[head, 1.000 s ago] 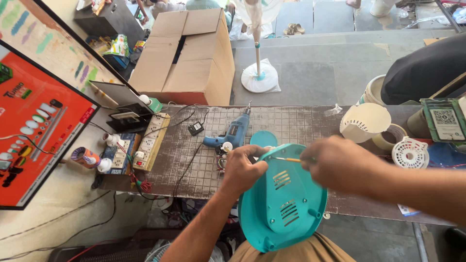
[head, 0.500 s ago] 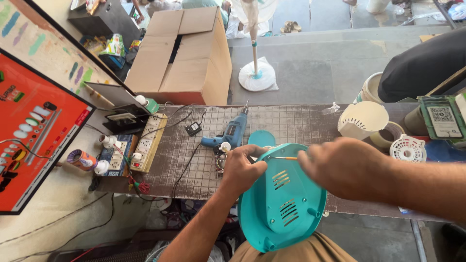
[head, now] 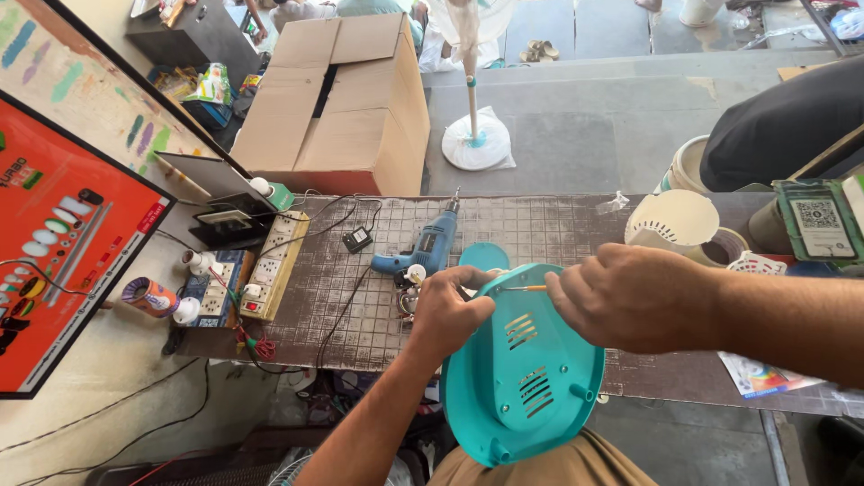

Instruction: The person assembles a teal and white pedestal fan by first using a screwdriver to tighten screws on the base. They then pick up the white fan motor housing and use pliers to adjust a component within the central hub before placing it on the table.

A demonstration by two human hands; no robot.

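Mid-assembly: left hand [head: 456, 310] grips teal cover [head: 526, 378] at its top edge, right hand [head: 634, 297] pinches thin rod [head: 525, 288] there, drill [head: 425, 249] idle on bench [head: 558, 225].

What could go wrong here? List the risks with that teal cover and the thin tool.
1. The teal plastic cover leans on the person's lap, steadied only by the left hand at its rim; it may slip.
2. The right hand aims a thin tool toward the left fingers; a slip could jab them.
3. The blue drill and loose cables lie nearby and could snag.
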